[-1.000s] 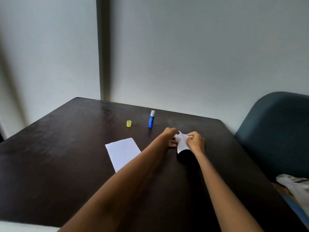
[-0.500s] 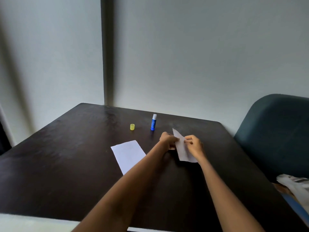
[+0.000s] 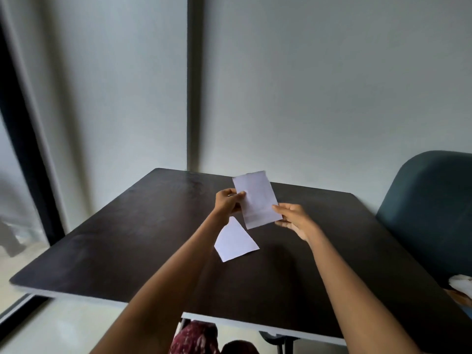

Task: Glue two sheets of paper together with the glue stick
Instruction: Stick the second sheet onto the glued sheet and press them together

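Note:
Both my hands hold one white sheet of paper up in the air above the dark table. My left hand pinches its left edge and my right hand grips its lower right corner. A second white sheet lies flat on the table below, partly hidden by my left forearm. The glue stick and its yellow cap are not visible; the raised sheet and my hands cover the spot where they stood.
A dark teal chair stands close to the table's right side, with white cloth on its seat. A grey wall runs behind the table's far edge. A dark door frame stands at the left.
The sheet that both hands picked up off the table has been lifted and opened out flat, facing me. The view has shifted, and the glue stick and cap are no longer seen.

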`<action>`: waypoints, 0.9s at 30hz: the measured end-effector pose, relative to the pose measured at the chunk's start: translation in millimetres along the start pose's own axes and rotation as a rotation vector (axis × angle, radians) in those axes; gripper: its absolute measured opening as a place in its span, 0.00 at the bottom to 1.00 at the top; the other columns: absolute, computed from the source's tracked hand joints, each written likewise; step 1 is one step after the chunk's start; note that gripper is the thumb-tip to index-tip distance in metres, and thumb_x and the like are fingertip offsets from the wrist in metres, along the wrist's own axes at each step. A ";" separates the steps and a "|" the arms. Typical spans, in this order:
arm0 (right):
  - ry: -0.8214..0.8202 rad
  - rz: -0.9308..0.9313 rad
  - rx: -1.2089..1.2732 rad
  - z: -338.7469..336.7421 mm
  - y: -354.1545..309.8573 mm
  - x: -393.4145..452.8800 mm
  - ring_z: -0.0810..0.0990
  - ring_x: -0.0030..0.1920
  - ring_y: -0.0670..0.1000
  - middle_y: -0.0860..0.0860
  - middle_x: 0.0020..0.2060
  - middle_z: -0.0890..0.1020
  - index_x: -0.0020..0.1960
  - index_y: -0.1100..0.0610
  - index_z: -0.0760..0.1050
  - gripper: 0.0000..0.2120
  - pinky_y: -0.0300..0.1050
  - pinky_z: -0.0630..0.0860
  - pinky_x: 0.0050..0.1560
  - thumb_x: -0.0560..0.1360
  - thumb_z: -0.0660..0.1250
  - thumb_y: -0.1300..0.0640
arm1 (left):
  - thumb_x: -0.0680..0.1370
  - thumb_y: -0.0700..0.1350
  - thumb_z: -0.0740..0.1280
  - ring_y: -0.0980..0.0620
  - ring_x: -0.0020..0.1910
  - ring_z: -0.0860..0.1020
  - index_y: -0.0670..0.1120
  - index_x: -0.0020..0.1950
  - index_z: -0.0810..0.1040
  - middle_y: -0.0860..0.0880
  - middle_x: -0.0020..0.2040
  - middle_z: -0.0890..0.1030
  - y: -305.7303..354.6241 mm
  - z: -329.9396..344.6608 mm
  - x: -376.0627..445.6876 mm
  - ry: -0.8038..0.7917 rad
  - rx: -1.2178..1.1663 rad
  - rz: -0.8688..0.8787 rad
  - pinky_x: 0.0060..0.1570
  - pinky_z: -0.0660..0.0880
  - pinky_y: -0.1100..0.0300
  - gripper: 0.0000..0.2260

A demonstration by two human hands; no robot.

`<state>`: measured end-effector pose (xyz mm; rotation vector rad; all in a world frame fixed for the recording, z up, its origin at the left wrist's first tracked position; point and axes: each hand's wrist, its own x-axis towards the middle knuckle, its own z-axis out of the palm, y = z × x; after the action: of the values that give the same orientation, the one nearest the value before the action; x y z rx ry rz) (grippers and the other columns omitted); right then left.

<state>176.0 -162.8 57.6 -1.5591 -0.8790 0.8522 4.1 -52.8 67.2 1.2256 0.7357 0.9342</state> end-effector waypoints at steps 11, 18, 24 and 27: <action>0.057 -0.213 -0.479 45.6 -58.2 -1.2 0.68 0.37 0.49 0.54 0.40 0.73 0.44 0.57 0.75 0.09 0.42 0.61 0.34 0.75 0.57 0.64 | 0.76 0.50 0.67 0.47 0.74 0.63 0.46 0.74 0.63 0.47 0.75 0.65 50.0 -27.6 -5.9 0.226 1.079 0.621 0.73 0.54 0.49 0.28; 0.049 -0.351 -0.536 51.9 -80.2 3.1 0.74 0.53 0.50 0.50 0.51 0.78 0.58 0.58 0.75 0.12 0.41 0.67 0.48 0.75 0.65 0.60 | 0.75 0.41 0.66 0.44 0.41 0.74 0.38 0.46 0.81 0.36 0.50 0.82 76.1 -15.0 -1.0 -0.207 1.142 0.370 0.37 0.68 0.59 0.07; 0.148 -0.201 -0.064 43.9 -44.8 3.1 0.78 0.45 0.52 0.55 0.49 0.77 0.66 0.62 0.67 0.22 0.41 0.76 0.44 0.75 0.68 0.59 | 0.74 0.44 0.67 0.47 0.38 0.68 0.45 0.33 0.74 0.48 0.31 0.71 46.1 -26.6 -4.6 0.153 0.589 0.165 0.34 0.63 0.58 0.10; -0.051 -0.082 0.161 53.3 -16.4 0.1 0.81 0.39 0.48 0.54 0.44 0.80 0.62 0.65 0.71 0.15 0.40 0.80 0.41 0.77 0.65 0.63 | 0.73 0.43 0.66 0.47 0.37 0.64 0.46 0.29 0.66 0.49 0.29 0.64 21.0 -31.9 -9.9 0.233 0.433 0.080 0.31 0.59 0.58 0.14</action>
<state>127.6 -136.5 66.3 -1.3581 -0.8825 0.8856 -32.2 -46.0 81.1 1.5473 1.1226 1.0269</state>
